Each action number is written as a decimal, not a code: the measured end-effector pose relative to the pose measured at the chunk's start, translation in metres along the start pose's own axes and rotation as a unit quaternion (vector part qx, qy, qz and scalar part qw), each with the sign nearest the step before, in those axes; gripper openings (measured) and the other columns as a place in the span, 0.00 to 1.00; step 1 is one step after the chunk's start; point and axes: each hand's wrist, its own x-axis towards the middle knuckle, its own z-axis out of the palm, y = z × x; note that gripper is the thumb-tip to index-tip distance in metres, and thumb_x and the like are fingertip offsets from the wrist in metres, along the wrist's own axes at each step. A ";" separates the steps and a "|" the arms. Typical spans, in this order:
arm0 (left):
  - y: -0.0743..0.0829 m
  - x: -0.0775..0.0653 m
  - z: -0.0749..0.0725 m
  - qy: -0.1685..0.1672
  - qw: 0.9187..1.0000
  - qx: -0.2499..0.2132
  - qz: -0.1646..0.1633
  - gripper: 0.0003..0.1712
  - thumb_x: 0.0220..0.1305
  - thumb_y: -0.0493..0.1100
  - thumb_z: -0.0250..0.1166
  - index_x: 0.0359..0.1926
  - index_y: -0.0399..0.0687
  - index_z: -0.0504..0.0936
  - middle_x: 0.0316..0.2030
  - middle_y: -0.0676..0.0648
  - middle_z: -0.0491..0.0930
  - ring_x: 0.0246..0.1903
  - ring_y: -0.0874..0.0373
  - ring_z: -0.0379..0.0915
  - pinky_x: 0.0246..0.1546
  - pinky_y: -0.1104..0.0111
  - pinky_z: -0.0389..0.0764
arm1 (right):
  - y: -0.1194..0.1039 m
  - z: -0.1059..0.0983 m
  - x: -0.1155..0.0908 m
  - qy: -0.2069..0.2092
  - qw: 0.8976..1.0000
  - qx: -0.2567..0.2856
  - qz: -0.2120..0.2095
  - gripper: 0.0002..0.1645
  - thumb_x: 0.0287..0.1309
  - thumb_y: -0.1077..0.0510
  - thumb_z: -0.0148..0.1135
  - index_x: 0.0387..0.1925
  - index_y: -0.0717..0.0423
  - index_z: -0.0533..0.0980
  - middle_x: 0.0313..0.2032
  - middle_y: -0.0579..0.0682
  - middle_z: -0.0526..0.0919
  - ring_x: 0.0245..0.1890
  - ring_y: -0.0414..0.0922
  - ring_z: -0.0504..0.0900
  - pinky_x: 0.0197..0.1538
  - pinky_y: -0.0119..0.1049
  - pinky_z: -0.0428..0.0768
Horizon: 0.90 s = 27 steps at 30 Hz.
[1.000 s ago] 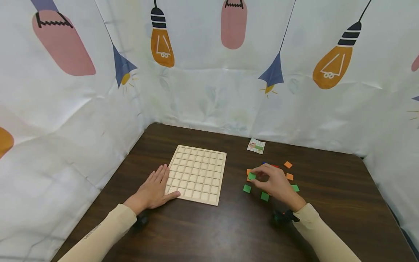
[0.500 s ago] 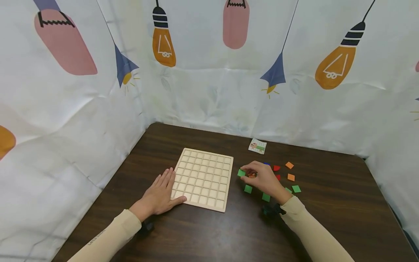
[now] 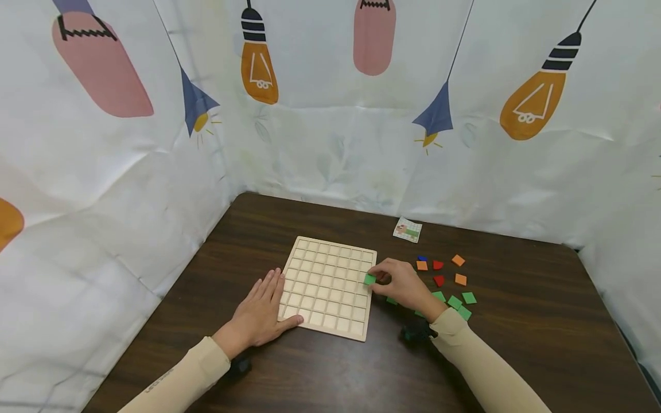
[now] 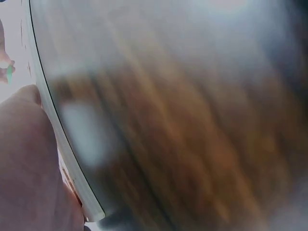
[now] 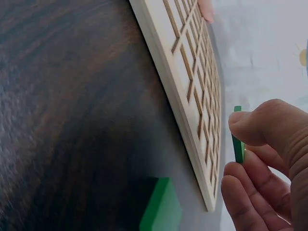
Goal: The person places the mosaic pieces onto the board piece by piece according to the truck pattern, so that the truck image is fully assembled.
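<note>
A pale wooden grid board [image 3: 327, 287] lies on the dark table. My left hand [image 3: 260, 310] rests flat along its left edge, with the thumb over the near left corner. My right hand [image 3: 405, 285] pinches a green square tile [image 3: 369, 279] between thumb and fingers at the board's right edge. In the right wrist view the green tile [image 5: 238, 134] stands on edge in the pinch, apart from the board [image 5: 192, 96]. Several more green tiles [image 3: 455, 302] lie beside and partly under the right hand and wrist.
Orange tiles [image 3: 461, 279], red pieces [image 3: 439, 281] and a blue piece [image 3: 422, 258] lie right of the board. A small printed card [image 3: 408, 230] lies near the table's back edge. Printed cloth [image 3: 330, 143] hangs behind and to the left.
My right hand has carried the green tile leftward from the loose pieces to the board's right edge. The board and my left hand have shifted right together.
</note>
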 end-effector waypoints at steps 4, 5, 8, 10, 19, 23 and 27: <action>0.005 -0.001 0.001 0.003 1.000 -0.001 -0.002 0.63 0.70 0.78 0.50 0.82 0.33 0.45 0.83 0.33 0.42 0.83 0.37 0.39 0.82 0.43 0.49 | -0.001 0.003 0.001 -0.010 1.000 -0.002 0.003 0.16 0.61 0.55 0.74 0.50 0.52 0.86 0.42 0.46 0.86 0.39 0.41 0.84 0.42 0.31 0.83; 0.006 -0.001 0.001 0.003 1.000 0.000 -0.003 0.63 0.70 0.78 0.50 0.82 0.33 0.45 0.83 0.33 0.42 0.83 0.37 0.39 0.82 0.44 0.49 | -0.001 0.003 0.001 -0.014 1.000 -0.001 0.006 0.16 0.61 0.54 0.74 0.50 0.52 0.86 0.42 0.46 0.86 0.39 0.40 0.84 0.42 0.31 0.83; 0.008 -0.002 0.001 0.011 1.000 0.000 -0.003 0.63 0.70 0.77 0.50 0.81 0.32 0.46 0.83 0.32 0.42 0.83 0.37 0.40 0.82 0.44 0.50 | -0.001 0.005 0.002 -0.021 1.000 -0.004 0.002 0.15 0.60 0.54 0.74 0.49 0.52 0.86 0.41 0.46 0.85 0.39 0.41 0.84 0.42 0.31 0.83; 0.009 -0.003 0.001 0.014 1.000 -0.001 -0.004 0.63 0.70 0.77 0.51 0.81 0.32 0.46 0.83 0.32 0.43 0.83 0.37 0.41 0.82 0.44 0.50 | 0.000 0.007 0.002 -0.025 1.000 -0.010 0.000 0.15 0.60 0.54 0.75 0.48 0.52 0.87 0.41 0.46 0.85 0.39 0.40 0.84 0.42 0.31 0.83; 0.012 -0.005 0.003 0.019 1.000 -0.002 -0.006 0.63 0.69 0.77 0.52 0.81 0.32 0.47 0.83 0.32 0.44 0.83 0.37 0.41 0.82 0.44 0.51 | 0.001 0.010 0.002 -0.044 0.998 -0.034 -0.026 0.15 0.61 0.56 0.74 0.49 0.53 0.86 0.42 0.47 0.85 0.39 0.40 0.84 0.42 0.30 0.83; 0.012 -0.005 0.002 0.017 1.000 -0.001 -0.007 0.63 0.70 0.77 0.51 0.81 0.32 0.46 0.83 0.32 0.43 0.83 0.37 0.40 0.82 0.44 0.51 | 0.000 0.009 0.003 -0.052 0.997 -0.040 -0.036 0.15 0.61 0.56 0.74 0.49 0.54 0.86 0.41 0.47 0.86 0.39 0.40 0.84 0.42 0.29 0.83; 0.012 -0.005 0.001 0.019 1.000 -0.004 -0.004 0.62 0.70 0.76 0.52 0.81 0.31 0.47 0.82 0.31 0.44 0.83 0.36 0.41 0.82 0.43 0.51 | 0.000 0.010 0.005 -0.058 0.997 -0.042 -0.038 0.15 0.61 0.57 0.74 0.49 0.54 0.86 0.41 0.48 0.86 0.38 0.40 0.84 0.41 0.28 0.83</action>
